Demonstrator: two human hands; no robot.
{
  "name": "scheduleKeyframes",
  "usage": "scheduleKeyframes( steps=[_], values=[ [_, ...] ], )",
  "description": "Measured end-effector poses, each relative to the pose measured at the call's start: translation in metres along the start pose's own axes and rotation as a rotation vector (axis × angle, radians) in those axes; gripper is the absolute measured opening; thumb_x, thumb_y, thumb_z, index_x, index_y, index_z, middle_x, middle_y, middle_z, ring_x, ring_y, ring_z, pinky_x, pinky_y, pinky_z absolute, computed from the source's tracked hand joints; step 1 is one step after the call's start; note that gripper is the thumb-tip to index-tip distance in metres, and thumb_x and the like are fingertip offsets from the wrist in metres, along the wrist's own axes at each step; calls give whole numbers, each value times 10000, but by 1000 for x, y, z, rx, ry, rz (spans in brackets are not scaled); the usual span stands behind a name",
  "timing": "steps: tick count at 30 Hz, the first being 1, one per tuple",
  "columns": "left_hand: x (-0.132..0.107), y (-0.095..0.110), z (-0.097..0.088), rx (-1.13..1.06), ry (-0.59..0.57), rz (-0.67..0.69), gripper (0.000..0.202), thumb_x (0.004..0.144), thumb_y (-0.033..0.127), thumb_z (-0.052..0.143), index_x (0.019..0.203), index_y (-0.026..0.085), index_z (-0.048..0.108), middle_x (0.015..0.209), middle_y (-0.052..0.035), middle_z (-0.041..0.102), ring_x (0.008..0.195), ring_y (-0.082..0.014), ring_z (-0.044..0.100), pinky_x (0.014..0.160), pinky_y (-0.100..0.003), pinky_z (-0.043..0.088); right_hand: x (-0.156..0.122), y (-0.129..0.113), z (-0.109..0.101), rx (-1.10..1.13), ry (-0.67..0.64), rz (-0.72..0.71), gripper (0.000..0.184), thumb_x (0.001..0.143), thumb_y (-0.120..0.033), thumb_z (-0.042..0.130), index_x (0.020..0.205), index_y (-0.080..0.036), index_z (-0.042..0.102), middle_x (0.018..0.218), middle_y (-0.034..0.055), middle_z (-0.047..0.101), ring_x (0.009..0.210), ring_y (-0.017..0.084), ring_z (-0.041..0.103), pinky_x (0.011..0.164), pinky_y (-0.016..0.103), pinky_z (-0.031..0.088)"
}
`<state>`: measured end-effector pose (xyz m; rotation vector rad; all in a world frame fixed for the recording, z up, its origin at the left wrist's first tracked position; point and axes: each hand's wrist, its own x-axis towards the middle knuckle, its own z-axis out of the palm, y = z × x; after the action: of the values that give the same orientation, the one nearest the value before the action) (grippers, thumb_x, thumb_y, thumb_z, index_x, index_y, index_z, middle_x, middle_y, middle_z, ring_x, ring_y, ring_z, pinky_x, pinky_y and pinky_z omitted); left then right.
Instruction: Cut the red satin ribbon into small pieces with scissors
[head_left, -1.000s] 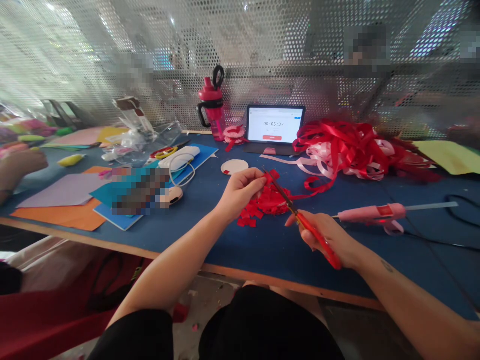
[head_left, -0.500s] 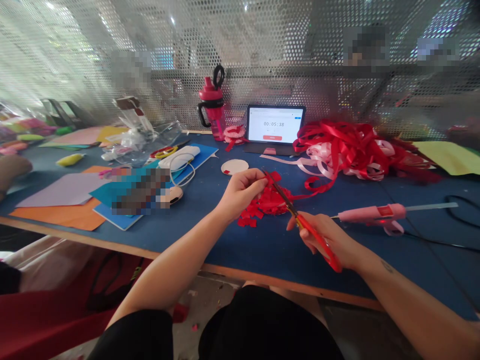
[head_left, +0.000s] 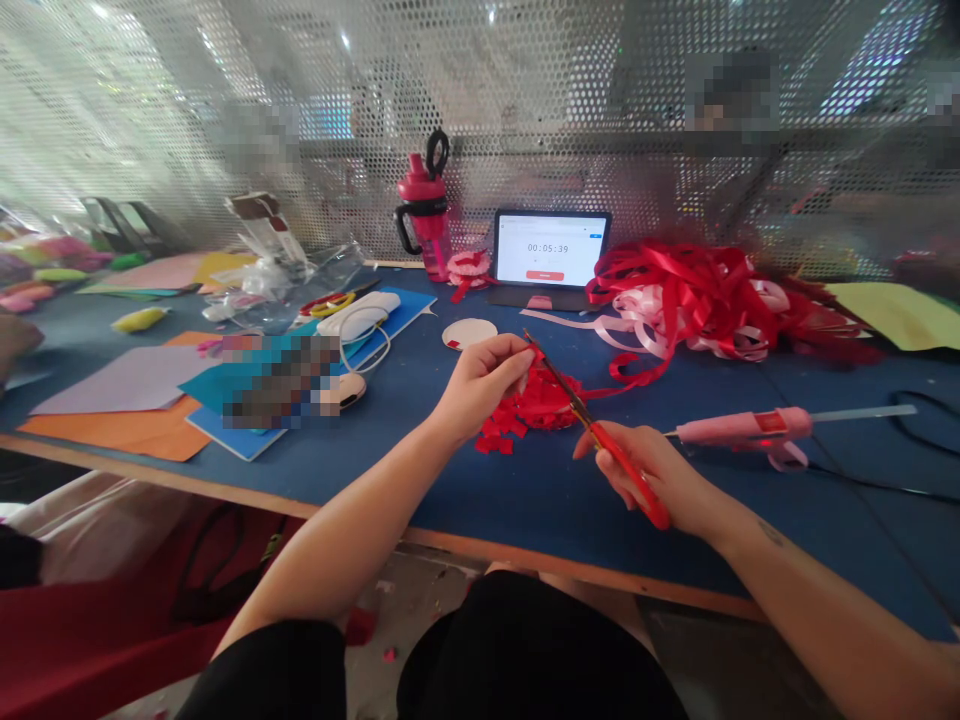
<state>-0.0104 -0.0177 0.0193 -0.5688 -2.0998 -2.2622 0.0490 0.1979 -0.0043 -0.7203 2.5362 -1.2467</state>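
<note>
Left hand [head_left: 480, 385]: fingers [head_left: 521, 365] closed, pinching a red ribbon scrap [head_left: 535, 352] right at the blades. Right hand [head_left: 637, 470]: fingers gripping red-handled scissors [head_left: 651, 497], tips toward 11 o'clock. Red ribbon snippets [head_left: 538, 402] lie heaped at 11 o'clock from that hand, on the blue tabletop [head_left: 540, 500].

scissors [head_left: 600, 437] — metal blades, glossy red plastic grip | ribbon [head_left: 697, 290] — shiny satin | tabletop [head_left: 540, 510] — matt blue

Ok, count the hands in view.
3: the left hand over red scraps, the right hand on red scissors, a co-worker's hand at far left; more may be out of frame.
</note>
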Motion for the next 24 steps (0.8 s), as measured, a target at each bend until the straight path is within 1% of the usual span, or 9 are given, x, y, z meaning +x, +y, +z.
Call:
scheduleKeyframes(
  steps=[3, 6, 10, 14, 18, 22, 24],
  values=[
    [1, -1, 0, -10, -12, -25, 203, 797, 344, 596, 738, 150, 583, 486, 36, 472, 426, -34, 363, 401, -165, 215, -1, 0, -1, -16, 16, -15, 437, 929, -561, 363, 949, -190, 592, 470, -51, 448, 442, 114, 465, 476, 225, 339],
    [1, -1, 0, -31, -4, -46, 204, 785, 333, 605, 704, 149, 572, 475, 39, 464, 417, -29, 353, 395, -161, 204, -2, -3, -3, -46, -13, -17, 451, 918, -578, 373, 947, -186, 594, 490, -46, 450, 443, 111, 457, 468, 223, 336],
    [1, 0, -1, -62, -1, -83, 196, 761, 313, 598, 662, 151, 548, 465, 39, 459, 400, -28, 345, 383, -165, 177, -4, -6, -4, -60, -24, -16, 510, 883, -635, 379, 999, -177, 571, 536, -34, 470, 452, 117, 466, 450, 221, 343],
    [1, 2, -3, -64, -9, -97, 196, 744, 286, 584, 622, 145, 524, 443, 42, 448, 380, -21, 313, 379, -170, 151, -4, 4, -1, 8, -65, -38, 560, 892, -670, 293, 980, -181, 550, 538, -30, 473, 443, 114, 464, 454, 222, 362],
    [1, 4, -3, -41, -8, -117, 179, 719, 279, 579, 616, 141, 531, 428, 45, 441, 372, -20, 295, 381, -170, 148, -3, 13, 1, 47, -83, -59, 615, 868, -718, 278, 969, -176, 550, 535, -27, 468, 433, 111, 458, 443, 222, 353],
    [0, 5, -2, -18, -13, -143, 171, 696, 288, 583, 619, 140, 546, 427, 47, 435, 377, -28, 314, 381, -171, 157, -3, 10, 0, 98, -105, -40, 654, 854, -740, 280, 1026, -166, 541, 524, -30, 466, 426, 112, 457, 441, 225, 356],
    [-1, 6, -1, -21, -21, -145, 166, 693, 285, 585, 621, 138, 556, 426, 47, 435, 376, -29, 318, 381, -173, 158, -3, 6, -1, 139, -111, -32, 639, 848, -739, 310, 996, -163, 544, 508, -37, 450, 426, 110, 451, 443, 224, 357]
  ],
)
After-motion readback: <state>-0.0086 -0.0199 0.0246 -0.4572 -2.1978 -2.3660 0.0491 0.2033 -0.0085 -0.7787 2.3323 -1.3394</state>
